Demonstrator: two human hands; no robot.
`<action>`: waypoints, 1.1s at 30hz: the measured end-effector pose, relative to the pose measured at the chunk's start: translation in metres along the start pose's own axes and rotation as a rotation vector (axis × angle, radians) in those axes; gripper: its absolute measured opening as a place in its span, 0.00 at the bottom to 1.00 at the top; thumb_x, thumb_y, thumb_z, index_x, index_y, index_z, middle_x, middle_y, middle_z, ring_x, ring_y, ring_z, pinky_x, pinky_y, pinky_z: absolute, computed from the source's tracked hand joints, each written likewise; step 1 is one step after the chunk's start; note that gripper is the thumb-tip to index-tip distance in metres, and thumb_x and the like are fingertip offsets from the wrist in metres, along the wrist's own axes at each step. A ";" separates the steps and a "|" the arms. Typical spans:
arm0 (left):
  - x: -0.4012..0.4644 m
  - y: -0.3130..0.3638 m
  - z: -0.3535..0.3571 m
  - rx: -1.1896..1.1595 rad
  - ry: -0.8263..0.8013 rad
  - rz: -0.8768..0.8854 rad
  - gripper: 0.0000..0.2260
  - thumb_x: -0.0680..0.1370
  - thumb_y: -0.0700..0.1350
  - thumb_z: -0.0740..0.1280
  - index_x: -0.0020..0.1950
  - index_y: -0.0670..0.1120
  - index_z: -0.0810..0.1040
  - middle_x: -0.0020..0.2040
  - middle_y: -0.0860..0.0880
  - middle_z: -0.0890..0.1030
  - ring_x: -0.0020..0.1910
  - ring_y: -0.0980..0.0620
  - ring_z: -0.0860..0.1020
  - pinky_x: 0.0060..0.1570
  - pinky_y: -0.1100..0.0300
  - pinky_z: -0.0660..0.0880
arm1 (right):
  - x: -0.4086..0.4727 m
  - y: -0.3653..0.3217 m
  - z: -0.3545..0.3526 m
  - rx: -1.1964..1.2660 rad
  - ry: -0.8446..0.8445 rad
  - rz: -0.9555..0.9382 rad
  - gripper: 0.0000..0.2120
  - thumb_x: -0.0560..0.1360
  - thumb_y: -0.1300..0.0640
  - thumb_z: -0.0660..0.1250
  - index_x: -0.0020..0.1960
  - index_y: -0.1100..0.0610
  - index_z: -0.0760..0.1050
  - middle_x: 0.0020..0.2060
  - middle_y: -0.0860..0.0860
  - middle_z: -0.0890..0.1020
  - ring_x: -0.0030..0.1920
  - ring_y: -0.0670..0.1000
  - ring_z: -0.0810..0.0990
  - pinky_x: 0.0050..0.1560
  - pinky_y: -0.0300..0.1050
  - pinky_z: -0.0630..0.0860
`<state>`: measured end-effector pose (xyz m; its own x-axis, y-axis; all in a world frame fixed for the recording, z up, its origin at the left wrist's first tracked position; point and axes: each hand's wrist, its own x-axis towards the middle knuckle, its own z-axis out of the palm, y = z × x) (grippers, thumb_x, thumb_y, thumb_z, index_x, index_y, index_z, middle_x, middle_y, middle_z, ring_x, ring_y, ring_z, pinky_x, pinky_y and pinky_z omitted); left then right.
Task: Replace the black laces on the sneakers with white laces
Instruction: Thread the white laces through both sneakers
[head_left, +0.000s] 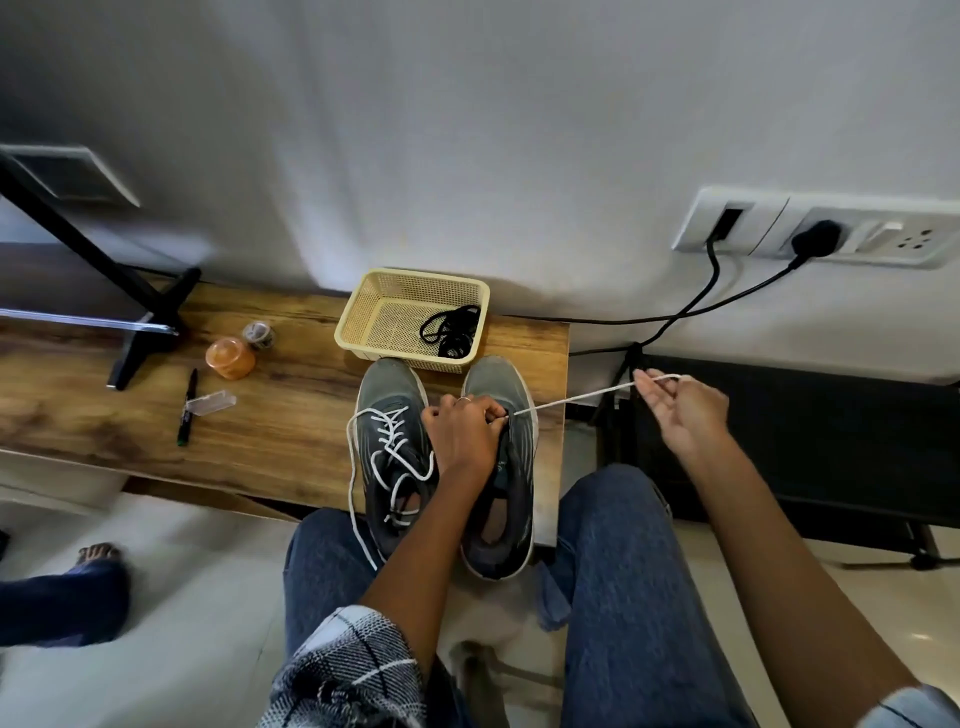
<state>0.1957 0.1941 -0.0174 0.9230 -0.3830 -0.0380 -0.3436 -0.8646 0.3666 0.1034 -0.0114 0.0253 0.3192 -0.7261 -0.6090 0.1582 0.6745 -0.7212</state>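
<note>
White lace (571, 399) runs taut across the middle of the frame, from the right-hand sneaker (501, 467) out to our right hand (685, 410), which pinches its far end between thumb and fingertips at centre right. Our left hand (462, 431) is curled over the front of that same shoe's throat, fingers gripping the upper where the lace leaves it; a ring shows on one finger.

Just left of it stands the other sneaker (392, 457), grey like its partner and touching it at the side. We see it already threaded with a second white lace (389, 447), whose loose ends loop off the left side and trail down towards our knee. Both shoes point towards the top of the frame and sit at the right end of a wooden bench (260, 415).

Directly above the toes, touching them, sits a cream plastic basket (374, 306) with the black laces (452, 327) bundled in its right half.

Further left on the wood lie an orange lidded tub (230, 357), a small tape roll (260, 334), a black marker (186, 408) and a clear little case (210, 404) lying across the marker. A black stand foot (150, 327) rests at far left. Wall sockets (810, 228) with black cables sit at upper right.
</note>
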 end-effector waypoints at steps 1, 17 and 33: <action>0.000 0.000 -0.001 0.001 0.001 0.003 0.06 0.77 0.53 0.67 0.51 0.55 0.82 0.51 0.54 0.82 0.56 0.52 0.72 0.55 0.54 0.58 | 0.001 -0.002 -0.001 -0.035 0.041 -0.078 0.10 0.79 0.72 0.48 0.45 0.65 0.66 0.43 0.65 0.76 0.33 0.57 0.82 0.40 0.47 0.83; -0.004 -0.002 -0.009 0.052 -0.027 0.071 0.07 0.78 0.50 0.66 0.54 0.55 0.80 0.53 0.53 0.81 0.58 0.52 0.71 0.57 0.54 0.60 | -0.030 -0.015 0.006 -0.320 0.239 -1.138 0.04 0.80 0.63 0.53 0.51 0.58 0.65 0.48 0.56 0.77 0.48 0.51 0.80 0.52 0.43 0.78; -0.050 -0.055 -0.029 -0.409 0.441 -0.124 0.08 0.76 0.42 0.66 0.53 0.50 0.80 0.51 0.52 0.78 0.49 0.55 0.71 0.50 0.55 0.70 | -0.055 0.086 0.020 -1.482 -0.558 -0.789 0.05 0.78 0.58 0.62 0.46 0.58 0.75 0.43 0.52 0.77 0.43 0.52 0.76 0.40 0.45 0.69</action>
<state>0.1732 0.2707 -0.0092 0.9666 -0.0416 0.2529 -0.2155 -0.6660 0.7141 0.1183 0.0894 0.0036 0.8928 -0.4472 -0.0543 -0.3818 -0.6872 -0.6181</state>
